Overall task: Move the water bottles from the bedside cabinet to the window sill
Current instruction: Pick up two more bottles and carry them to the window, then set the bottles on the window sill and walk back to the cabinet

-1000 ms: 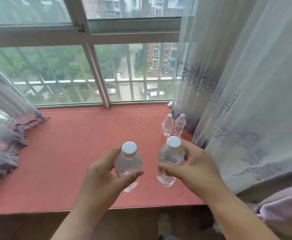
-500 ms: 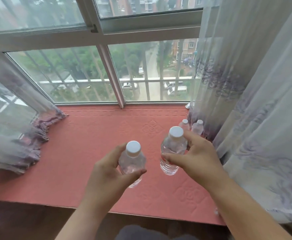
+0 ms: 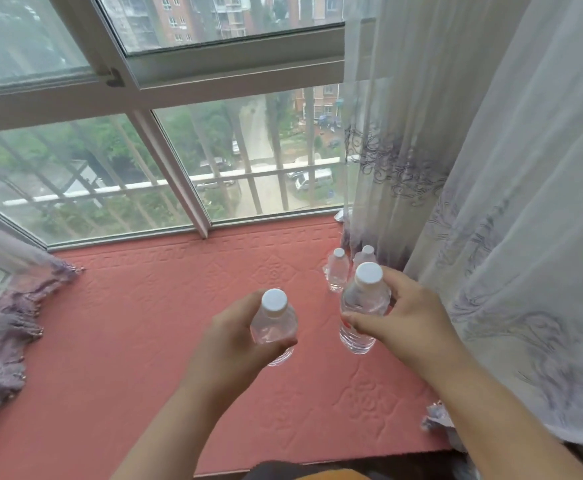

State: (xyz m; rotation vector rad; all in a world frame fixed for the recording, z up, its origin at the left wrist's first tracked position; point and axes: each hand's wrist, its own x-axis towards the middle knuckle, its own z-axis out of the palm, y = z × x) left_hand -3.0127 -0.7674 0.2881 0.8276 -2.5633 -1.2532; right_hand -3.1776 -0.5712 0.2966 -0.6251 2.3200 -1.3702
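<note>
My left hand (image 3: 229,344) grips a clear water bottle with a white cap (image 3: 273,320), upright above the red-cushioned window sill (image 3: 137,327). A second clear, white-capped bottle (image 3: 361,306) is held by my right hand (image 3: 407,317), with fingers round its upper body, a little farther forward and to the right. Two more small bottles stand on the sill just beyond it: one (image 3: 338,270) in plain sight, the other (image 3: 366,252) partly hidden behind the held bottle and against the curtain.
A sheer white curtain with purple embroidery (image 3: 491,202) hangs along the right side, brushing the sill. Another curtain bunches at the left edge (image 3: 3,323). The window glass and frame (image 3: 179,174) close off the back of the sill.
Both hands have carried their bottles farther forward over the sill. The view has moved closer, and the right-hand bottle is now just in front of the two standing bottles.
</note>
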